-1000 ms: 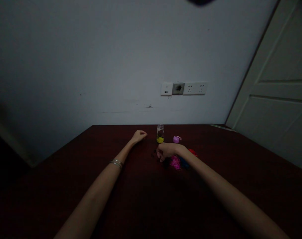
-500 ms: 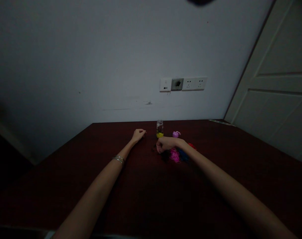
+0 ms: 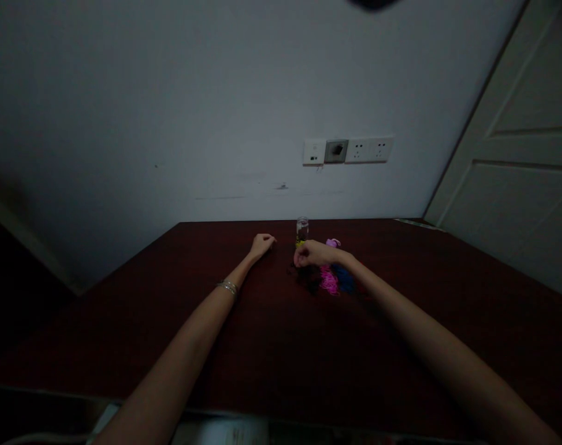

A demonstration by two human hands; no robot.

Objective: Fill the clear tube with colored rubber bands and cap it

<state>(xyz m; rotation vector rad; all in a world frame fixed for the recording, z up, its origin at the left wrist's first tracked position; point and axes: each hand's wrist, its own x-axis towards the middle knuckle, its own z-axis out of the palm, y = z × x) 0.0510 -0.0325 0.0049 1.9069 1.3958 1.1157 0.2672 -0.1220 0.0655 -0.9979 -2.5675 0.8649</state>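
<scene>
My right hand [image 3: 307, 253] is closed, its fingertips pinched together just in front of a small clear glass jar [image 3: 302, 228]. Yellow bits [image 3: 300, 243] show low in the jar, partly covered by the hand. Whatever the pinch holds is hidden. Under and beside this hand lie tangled heaps of thin strands or bands: a dark heap [image 3: 312, 282], a bright pink heap [image 3: 328, 280] and a blue heap [image 3: 344, 279]. Behind the wrist a small pinkish-purple object [image 3: 333, 243] peeks out. My left hand [image 3: 263, 244] rests on the table left of the jar, fingers curled, with nothing visible in them.
The dark red table [image 3: 262, 346] reaches back to a grey-white wall [image 3: 234, 111]. A row of sockets [image 3: 348, 151] is set in the wall behind the jar. On the right stands a pale panelled door [image 3: 517, 154]. Pale items [image 3: 225, 431] show below the table's front edge.
My right hand has risen slightly toward the jar and covers more of its yellow contents and of the purple object. The camera view has shifted a little; my left hand stays put.
</scene>
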